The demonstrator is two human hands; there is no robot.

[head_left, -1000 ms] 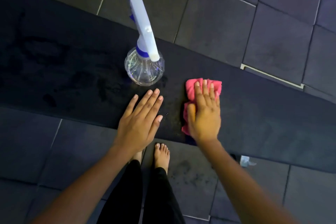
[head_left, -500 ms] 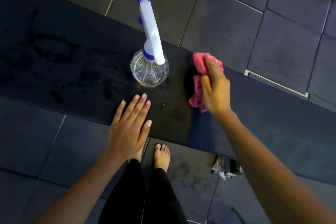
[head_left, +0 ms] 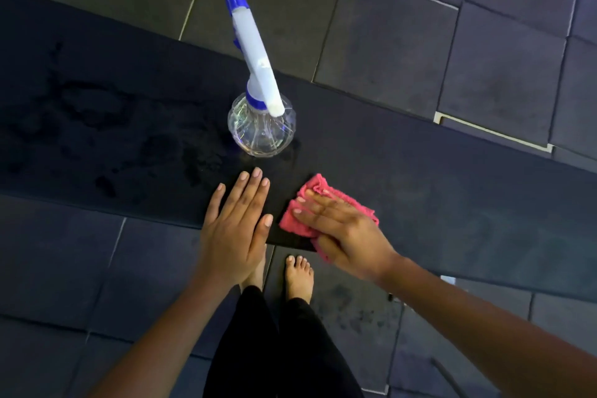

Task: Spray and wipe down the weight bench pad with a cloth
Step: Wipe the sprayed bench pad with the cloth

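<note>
The black bench pad [head_left: 420, 171] runs across the view from left to right, with wet patches on its left half. A clear spray bottle [head_left: 261, 126] with a white and blue trigger head stands upright on the pad. My right hand [head_left: 342, 233] presses a pink cloth [head_left: 318, 200] flat on the pad near its front edge, just right of my left hand. My left hand [head_left: 237, 229] lies flat with fingers together, palm on the pad's front edge, holding nothing.
Dark rubber floor tiles [head_left: 387, 26] surround the bench. My bare feet [head_left: 298, 278] and black trouser legs stand on the floor right below the pad's front edge.
My right hand has swept the pink cloth from the pad's far edge back toward the front edge and leftward. My left hand has stayed flat on the pad.
</note>
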